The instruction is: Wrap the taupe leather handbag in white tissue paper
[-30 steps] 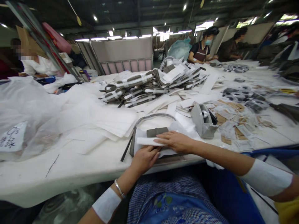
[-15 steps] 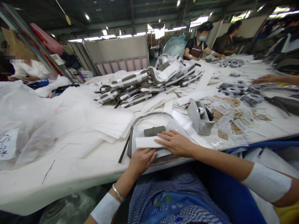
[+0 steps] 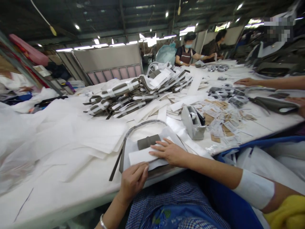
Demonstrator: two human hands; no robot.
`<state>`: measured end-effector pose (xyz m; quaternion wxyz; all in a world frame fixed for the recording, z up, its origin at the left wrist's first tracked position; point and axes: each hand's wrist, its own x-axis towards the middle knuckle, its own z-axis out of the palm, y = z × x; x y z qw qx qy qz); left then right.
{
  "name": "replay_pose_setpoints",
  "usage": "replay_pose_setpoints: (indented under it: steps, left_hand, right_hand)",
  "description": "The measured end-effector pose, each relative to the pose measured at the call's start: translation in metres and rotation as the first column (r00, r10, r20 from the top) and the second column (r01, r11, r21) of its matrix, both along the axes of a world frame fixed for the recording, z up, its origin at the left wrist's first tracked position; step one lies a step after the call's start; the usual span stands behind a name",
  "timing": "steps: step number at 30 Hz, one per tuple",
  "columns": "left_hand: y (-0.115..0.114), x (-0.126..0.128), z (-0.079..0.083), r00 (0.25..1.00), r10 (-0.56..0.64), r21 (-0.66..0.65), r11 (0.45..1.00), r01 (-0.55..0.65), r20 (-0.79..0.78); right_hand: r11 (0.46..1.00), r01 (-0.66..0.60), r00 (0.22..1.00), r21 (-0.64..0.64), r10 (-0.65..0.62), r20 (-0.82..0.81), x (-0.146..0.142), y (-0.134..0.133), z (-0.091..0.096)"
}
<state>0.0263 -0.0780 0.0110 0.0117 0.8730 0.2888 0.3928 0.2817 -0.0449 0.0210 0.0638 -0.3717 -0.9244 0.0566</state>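
Observation:
A grey-olive handbag lies flat at the table's near edge, its handle arching away from me in a clear wrap. Over the bag is a thin white sheet; a dark grey folded piece and a white foam strip rest on that. My right hand is open, fingers spread flat on the strip's right part. At the strip's near left edge, my left hand is closed with thumb and forefinger together; whatever is between them is hidden. A dark strap hangs out at the left.
A tape dispenser stands right of the bag, beside scattered tags. Wrapped grey straps are heaped behind. White sheets spread leftward. A co-worker's hand reaches in from the right, near tape rolls. Another co-worker works at the back.
My left hand has gone from fingers laid on the strip's edge to a closed grip there. The strip now tilts up to the right. My view has swung right.

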Motion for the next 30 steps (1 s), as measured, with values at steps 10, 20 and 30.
replay_pose_setpoints:
  steps: [10,20,30]
  left_hand:
    - [0.009,0.041,-0.031,0.941,0.207,0.093,0.978,-0.188,-0.267]
    - [0.018,0.033,-0.053,0.932,0.183,0.124,0.981,-0.151,-0.312]
    - [0.015,0.037,-0.045,0.954,0.15,0.073,0.988,-0.136,-0.259]
  right_hand:
    - [0.976,0.01,0.997,0.216,0.006,-0.074,0.004,0.001,-0.019]
    - [0.879,0.368,0.907,0.303,-0.267,-0.326,0.007,-0.092,-0.056]
    - [0.782,0.622,0.643,0.029,-0.489,-0.59,0.022,-0.149,-0.035]
